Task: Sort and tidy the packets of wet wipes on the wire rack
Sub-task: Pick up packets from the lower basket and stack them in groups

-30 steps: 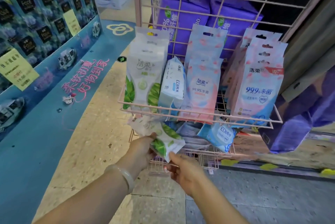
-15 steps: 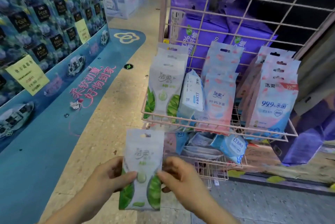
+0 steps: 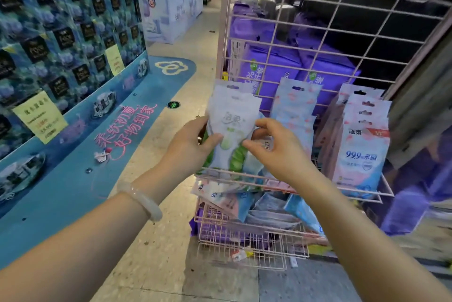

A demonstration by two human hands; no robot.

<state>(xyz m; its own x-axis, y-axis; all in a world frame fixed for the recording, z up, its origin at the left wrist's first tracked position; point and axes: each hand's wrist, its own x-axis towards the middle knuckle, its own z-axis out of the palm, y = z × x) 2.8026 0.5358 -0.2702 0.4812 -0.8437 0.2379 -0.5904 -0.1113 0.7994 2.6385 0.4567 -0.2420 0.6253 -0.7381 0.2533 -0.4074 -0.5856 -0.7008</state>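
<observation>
Green-leaf wipes packet (image 3: 231,130) stands upright at the upper wire basket (image 3: 386,186); your left hand (image 3: 189,145) and right hand (image 3: 276,152) have fingers clamped on its sides.

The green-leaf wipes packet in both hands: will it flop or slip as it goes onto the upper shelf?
Green-leaf packet probably soft: thin film pouch pinched by left hand and right hand. Glossy, so maybe slippery. Standing, it likely leans.

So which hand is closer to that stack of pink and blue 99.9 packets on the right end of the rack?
The right hand. It hangs just left of the pink and blue packets, pinching the green packet. The left hand grips that packet's far side, farther away.
</observation>
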